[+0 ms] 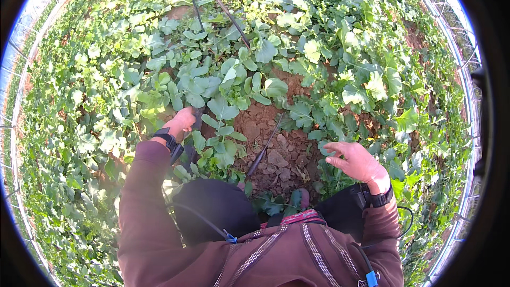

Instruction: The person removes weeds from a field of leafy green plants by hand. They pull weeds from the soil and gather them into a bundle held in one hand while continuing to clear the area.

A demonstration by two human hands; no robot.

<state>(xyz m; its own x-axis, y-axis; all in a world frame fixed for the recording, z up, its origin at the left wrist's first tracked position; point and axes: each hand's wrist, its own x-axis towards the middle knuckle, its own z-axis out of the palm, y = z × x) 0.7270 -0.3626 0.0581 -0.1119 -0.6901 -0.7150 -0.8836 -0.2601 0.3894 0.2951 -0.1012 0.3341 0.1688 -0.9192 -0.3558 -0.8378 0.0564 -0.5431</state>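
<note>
My left hand (pixel 184 119) is curled among broad green leaves, beside a dark strip (pixel 194 127) on the ground. Its fingertips are hidden, so I cannot tell whether it grips anything. My right hand (pixel 358 163) hovers over leafy plants on the right, fingers apart and holding nothing. Between the hands is bare, crumbly brown soil (pixel 279 155), with a thin dark tube or strip (pixel 265 147) lying slantwise across it. A leafy plant (pixel 223 127) with rounded leaves grows just right of my left hand.
Dense leafy crop (pixel 91 99) surrounds me on every side. Two thin dark lines, a thicker one (pixel 225 6) and a thinner one (pixel 193 0), run down from the top into the foliage. A pale curved frame (pixel 458 59) borders the right. Cables hang near my jacket (pixel 271 263).
</note>
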